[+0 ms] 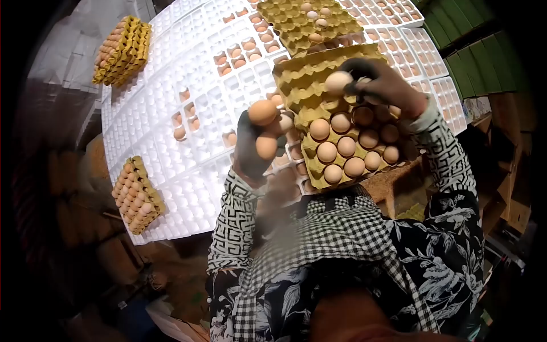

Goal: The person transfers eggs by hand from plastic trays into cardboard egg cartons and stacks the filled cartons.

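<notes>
My left hand [253,142], in a dark glove, is closed around brown eggs [262,112]; three of them show. It is just left of a yellow egg tray [296,71]. Above that tray, my right hand [379,82], gloved as well, grips a pale egg [338,83] between thumb and fingers. Several brown eggs [345,146] sit in the cups of the tray's near half, while cups in its far left part hold none. The right palm and some cups beneath it are hidden.
White foam egg trays [194,154] cover the table, a few cups holding eggs. Behind is another yellow tray [279,25] with a few eggs. Stacked egg trays [134,48] stand far left, a smaller filled stack [149,191] near left. Filled white trays [419,48] lie at right.
</notes>
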`<state>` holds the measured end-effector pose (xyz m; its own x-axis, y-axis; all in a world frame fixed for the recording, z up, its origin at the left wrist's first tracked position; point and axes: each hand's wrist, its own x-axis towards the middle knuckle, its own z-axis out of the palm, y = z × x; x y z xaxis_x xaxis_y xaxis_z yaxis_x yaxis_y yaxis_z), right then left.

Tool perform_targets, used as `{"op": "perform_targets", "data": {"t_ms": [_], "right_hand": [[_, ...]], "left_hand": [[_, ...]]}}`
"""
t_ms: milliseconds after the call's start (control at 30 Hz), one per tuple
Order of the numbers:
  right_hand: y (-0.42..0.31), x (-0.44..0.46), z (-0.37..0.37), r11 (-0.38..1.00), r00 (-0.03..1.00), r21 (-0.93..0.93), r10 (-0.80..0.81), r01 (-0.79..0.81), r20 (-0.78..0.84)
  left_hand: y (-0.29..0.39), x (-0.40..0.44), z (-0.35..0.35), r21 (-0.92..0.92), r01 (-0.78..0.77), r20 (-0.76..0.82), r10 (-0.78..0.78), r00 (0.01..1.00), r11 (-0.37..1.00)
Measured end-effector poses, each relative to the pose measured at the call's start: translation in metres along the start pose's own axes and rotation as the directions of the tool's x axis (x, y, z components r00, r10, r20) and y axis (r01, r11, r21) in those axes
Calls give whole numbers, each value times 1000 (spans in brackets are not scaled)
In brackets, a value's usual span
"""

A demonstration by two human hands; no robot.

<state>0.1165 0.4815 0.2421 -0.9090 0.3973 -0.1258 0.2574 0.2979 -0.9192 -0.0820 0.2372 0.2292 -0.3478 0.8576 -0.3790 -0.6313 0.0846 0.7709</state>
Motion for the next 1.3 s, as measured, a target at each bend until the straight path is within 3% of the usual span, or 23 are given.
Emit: {"op": "perform_targets", "data": {"t_ms": [67,133,200,233,267,300,333,367,400,500,567,633,667,767,833,900,933,1000,1033,1100,1167,1200,1300], "right_hand": [[-12,-19,-11,790,993,602,103,-114,54],[-26,-25,-7,623,994,775,60,-107,89],[-31,-20,-2,900,984,435,-109,38,139],[-36,-21,10,992,981,68,-119,110,152],[-42,-22,21,936,978,-306,-129,176,166],[-48,-32,39,636,990,-759,-104,139,95],[-44,-34,53,514,995,-852,-45,97,87],[-39,-34,66,377,998,-925,17,50,61],[-56,-29,72,404,986,-913,166,-57,12],[-72,-27,38,730,997,-680,-37,68,61],[-79,1,24,839,979,-520,-204,159,-29],[-75,58,40,979,984,-199,-75,42,-162],[-79,92,57,965,995,-261,-15,-12,-100],[-66,202,105,845,959,-478,282,-241,15],[-41,255,133,659,904,-676,427,-330,-25],[-5,281,152,641,789,-611,613,-464,44],[28,287,165,600,835,-696,550,-395,0],[53,286,184,453,871,-821,479,-348,-104],[54,281,187,581,897,-739,435,-342,-74],[46,264,191,506,848,-759,517,-410,-114],[92,261,196,407,892,-888,451,-213,-7],[78,258,195,361,885,-911,465,-200,-10],[-3,264,172,361,848,-914,529,-186,37]], "left_hand": [[-6,2,-19,-167,103,84,-90,992,981],[-18,7,-42,-277,189,170,-145,975,942],[-22,8,-55,-205,194,102,-176,979,960],[-26,5,-66,-295,186,161,-144,976,937],[-34,-1,-77,-224,100,75,-86,993,969],[-32,-7,-80,-103,37,21,-35,999,994],[-31,-13,-83,27,-16,-34,17,999,1000],[-44,-5,-116,-333,122,63,-107,992,935],[-40,-8,-116,-206,14,-93,-34,995,979],[-4,-3,-131,-1,-132,-326,125,937,991],[2,29,-167,408,-88,-408,268,872,908],[7,78,-183,909,-104,-203,646,736,405],[6,102,-186,959,-9,-187,661,727,282],[27,145,-155,940,327,-334,468,819,99],[11,176,-175,943,333,-305,461,834,21],[4,183,-186,958,273,-276,507,816,82],[1,184,-192,964,242,-262,532,805,109],[-5,180,-200,956,-28,-187,681,708,291],[-5,173,-198,893,-194,-183,723,667,405],[-28,178,-203,755,-382,-130,693,709,533],[-19,163,-183,832,-292,-44,582,812,471],[-22,168,-181,904,-132,-33,373,927,406],[-39,184,-188,967,-251,252,341,906,-48]]}}
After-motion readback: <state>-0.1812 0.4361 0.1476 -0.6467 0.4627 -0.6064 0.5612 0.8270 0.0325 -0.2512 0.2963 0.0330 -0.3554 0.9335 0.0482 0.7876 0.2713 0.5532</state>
